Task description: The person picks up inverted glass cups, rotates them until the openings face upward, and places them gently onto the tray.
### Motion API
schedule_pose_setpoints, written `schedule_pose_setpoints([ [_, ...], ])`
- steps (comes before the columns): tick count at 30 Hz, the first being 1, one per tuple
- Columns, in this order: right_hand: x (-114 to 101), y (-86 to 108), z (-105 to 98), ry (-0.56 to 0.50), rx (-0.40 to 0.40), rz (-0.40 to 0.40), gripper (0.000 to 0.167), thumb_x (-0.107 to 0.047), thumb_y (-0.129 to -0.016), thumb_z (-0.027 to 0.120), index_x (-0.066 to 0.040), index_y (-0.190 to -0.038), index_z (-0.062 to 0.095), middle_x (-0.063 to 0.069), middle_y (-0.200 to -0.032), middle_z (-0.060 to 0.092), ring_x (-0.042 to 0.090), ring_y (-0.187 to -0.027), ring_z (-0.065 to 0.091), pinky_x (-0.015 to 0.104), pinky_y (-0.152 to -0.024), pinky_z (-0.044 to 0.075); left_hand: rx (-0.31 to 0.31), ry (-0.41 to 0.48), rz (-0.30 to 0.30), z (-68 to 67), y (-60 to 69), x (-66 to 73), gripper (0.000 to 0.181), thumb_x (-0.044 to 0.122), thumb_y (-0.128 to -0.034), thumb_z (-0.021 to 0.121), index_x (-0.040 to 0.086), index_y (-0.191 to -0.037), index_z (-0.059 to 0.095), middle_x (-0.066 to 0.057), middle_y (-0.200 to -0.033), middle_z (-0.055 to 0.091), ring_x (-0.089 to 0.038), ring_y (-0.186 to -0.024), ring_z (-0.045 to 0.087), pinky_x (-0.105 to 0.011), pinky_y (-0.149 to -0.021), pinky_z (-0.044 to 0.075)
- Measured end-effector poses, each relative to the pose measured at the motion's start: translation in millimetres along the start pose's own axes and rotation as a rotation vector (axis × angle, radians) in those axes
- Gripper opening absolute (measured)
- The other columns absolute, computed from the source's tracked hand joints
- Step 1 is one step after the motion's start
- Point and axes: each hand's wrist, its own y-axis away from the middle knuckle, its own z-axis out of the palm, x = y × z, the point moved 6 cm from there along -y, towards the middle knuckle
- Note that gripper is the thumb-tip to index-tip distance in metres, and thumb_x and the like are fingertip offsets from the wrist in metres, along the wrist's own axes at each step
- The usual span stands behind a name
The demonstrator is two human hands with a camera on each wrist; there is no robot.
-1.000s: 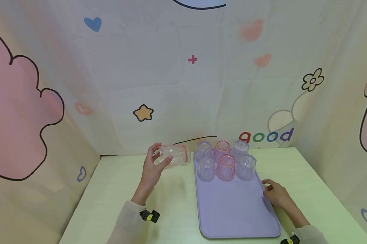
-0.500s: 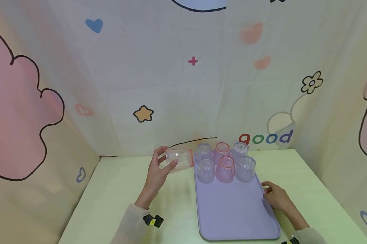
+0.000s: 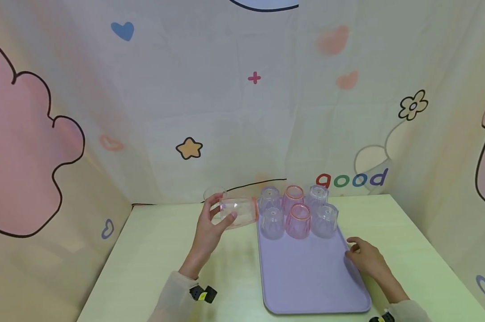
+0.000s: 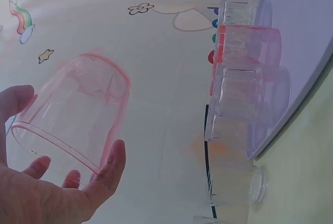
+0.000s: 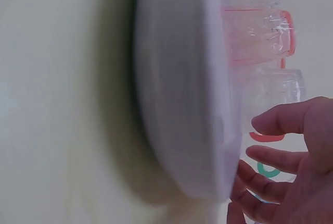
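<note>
My left hand (image 3: 210,223) grips a pink see-through cup (image 3: 240,212) around its base. The cup lies sideways in the air left of the tray, its pink-rimmed end toward the right. From the left wrist view, thumb and fingers spread round the pink cup (image 4: 78,109). On the lilac tray (image 3: 307,273), several upside-down cups stand in two rows at the far end, among them a front pink cup (image 3: 298,222) and a clear cup (image 3: 272,224). My right hand (image 3: 367,257) lies at the tray's right edge, fingers loosely bent; whether they touch the rim is unclear.
A clear cup (image 3: 215,193) shows partly behind my left hand, near the back wall. Clear cups (image 4: 229,182) also appear beyond the tray's corner in the left wrist view. A printed curtain (image 3: 226,112) closes off the back of the pale table (image 3: 146,259).
My left hand has carried the pink cup a little rightward, toward the tray's left edge. The right hand and the cups on the tray have stayed about where they were.
</note>
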Motion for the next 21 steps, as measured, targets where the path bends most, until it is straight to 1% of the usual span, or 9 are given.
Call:
schedule_pose_setpoints([
  [2,-5,2.4,-4,-0.004,0.032,-0.017,0.046,-0.016,-0.089,0.06,0.008,-0.127,0.054,0.027,-0.109,0.065,0.037,-0.092,0.065,0.043,-0.069,0.052,-0.002,0.004,0.002,0.6,2.0,0.7,0.062,0.026,-0.0879,0.073,0.031,-0.141,0.041,-0.005,-0.151,0.037,-0.029,-0.134,0.043,-0.046,-0.092,0.056],
  [4,-11,5.4,-8,-0.011,0.087,-0.036,0.043,-0.016,-0.09,0.061,0.006,-0.127,0.056,0.028,-0.112,0.063,0.04,-0.095,0.065,0.045,-0.071,0.052,-0.004,0.009,0.007,1.3,4.1,2.0,0.063,0.026,-0.0879,0.073,0.031,-0.141,0.041,-0.005,-0.15,0.037,-0.029,-0.134,0.043,-0.045,-0.092,0.056],
  [7,-25,9.6,-16,-0.039,0.187,-0.087,0.038,-0.015,-0.091,0.063,0.003,-0.124,0.059,0.025,-0.112,0.064,0.037,-0.095,0.065,0.042,-0.07,0.051,-0.009,0.023,0.018,2.6,6.4,3.9,0.063,0.025,-0.0876,0.073,0.032,-0.141,0.041,-0.006,-0.151,0.037,-0.029,-0.135,0.043,-0.044,-0.092,0.056],
  [9,-37,12.6,-21,-0.078,0.253,-0.137,0.034,-0.013,-0.09,0.064,-0.001,-0.122,0.062,0.02,-0.111,0.066,0.029,-0.092,0.066,0.035,-0.069,0.052,-0.01,0.032,0.026,3.4,7.4,5.3,0.063,0.024,-0.0873,0.074,0.033,-0.141,0.041,-0.005,-0.15,0.037,-0.029,-0.135,0.043,-0.043,-0.091,0.056],
  [12,-58,17.3,-26,-0.157,0.318,-0.231,0.03,-0.008,-0.089,0.066,-0.004,-0.119,0.064,0.015,-0.106,0.068,0.009,-0.086,0.063,0.024,-0.064,0.051,-0.014,0.05,0.037,5.1,8.8,7.8,0.063,0.023,-0.0867,0.074,0.032,-0.14,0.042,-0.005,-0.15,0.037,-0.029,-0.134,0.044,-0.042,-0.09,0.057],
  [14,-73,21.0,-29,-0.208,0.34,-0.285,0.03,-0.005,-0.088,0.066,-0.005,-0.118,0.064,0.013,-0.104,0.069,-0.001,-0.083,0.059,0.019,-0.063,0.052,-0.019,0.068,0.037,6.5,10.5,9.5,0.063,0.021,-0.0863,0.074,0.032,-0.14,0.043,-0.006,-0.15,0.037,-0.029,-0.134,0.044,-0.041,-0.089,0.057],
  [16,-88,24.1,-32,-0.253,0.349,-0.331,0.031,-0.002,-0.087,0.067,-0.007,-0.118,0.064,0.011,-0.102,0.069,-0.007,-0.083,0.056,0.016,-0.063,0.052,-0.024,0.087,0.039,7.7,12.3,11.2,0.063,0.02,-0.086,0.074,0.031,-0.14,0.043,-0.008,-0.15,0.036,-0.03,-0.133,0.043,-0.04,-0.089,0.057],
  [18,-102,26.9,-34,-0.294,0.35,-0.368,0.033,-0.001,-0.087,0.068,-0.007,-0.119,0.064,0.009,-0.102,0.069,-0.007,-0.083,0.056,0.016,-0.063,0.052,-0.027,0.1,0.039,8.7,14.4,12.5,0.063,0.019,-0.0858,0.074,0.031,-0.14,0.043,-0.007,-0.149,0.037,-0.031,-0.133,0.043,-0.04,-0.089,0.057],
  [21,-119,29.7,-36,-0.329,0.327,-0.386,0.035,-0.003,-0.088,0.069,-0.009,-0.122,0.063,0.007,-0.105,0.068,-0.005,-0.086,0.057,0.015,-0.066,0.052,-0.032,0.109,0.042,9.7,16.5,13.2,0.063,0.019,-0.0861,0.074,0.029,-0.14,0.042,-0.004,-0.148,0.037,-0.031,-0.133,0.043,-0.038,-0.088,0.057],
])
